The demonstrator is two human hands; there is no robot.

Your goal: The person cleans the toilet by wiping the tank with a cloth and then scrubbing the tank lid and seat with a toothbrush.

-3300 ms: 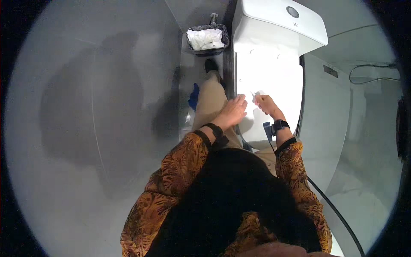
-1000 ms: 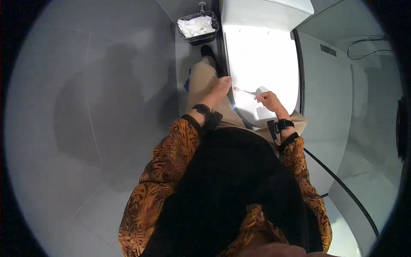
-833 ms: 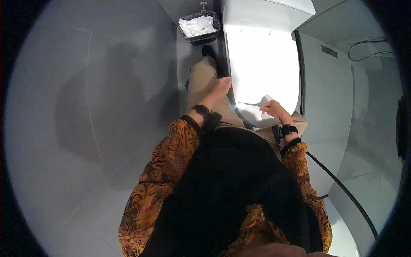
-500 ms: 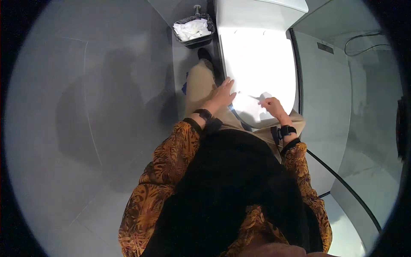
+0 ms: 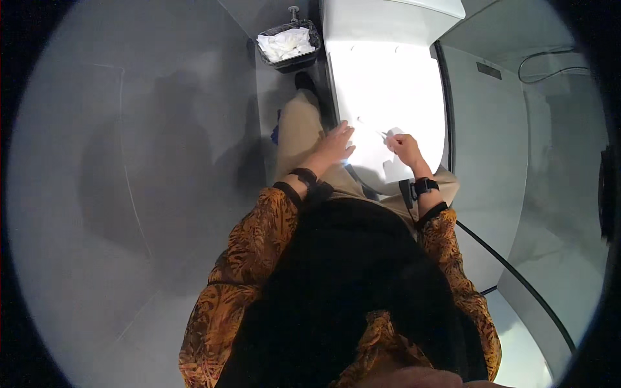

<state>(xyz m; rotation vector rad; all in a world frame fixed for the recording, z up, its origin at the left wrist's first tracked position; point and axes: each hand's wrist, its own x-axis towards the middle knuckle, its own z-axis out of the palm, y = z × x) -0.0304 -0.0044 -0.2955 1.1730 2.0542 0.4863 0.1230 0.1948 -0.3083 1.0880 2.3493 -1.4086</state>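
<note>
A closed white toilet lid (image 5: 391,84) lies in front of me, very bright in the light. My left hand (image 5: 336,143) is open at the lid's left edge, fingers stretched out and the thumb spread to the right. Over the lid's nearer right part, my right hand (image 5: 405,147) is closed in a pinch. From its fingertips a thin, pale stick-like thing (image 5: 382,134) points to the left; glare hides its exact kind. A tiny mark or bit (image 5: 359,119) shows on the lid between the two hands, too small to make out.
Behind on the left stands a black bin (image 5: 292,63) lined with a bag and holding white paper. The toilet tank (image 5: 388,19) rises at the far end. To the right runs a glass panel with a dark edge (image 5: 517,278), with a shower hose (image 5: 527,68) beyond.
My right hand has moved slightly away from me and left over the lid, the thin thing still in its fingers. My left hand stays nearly in place at the edge.
</note>
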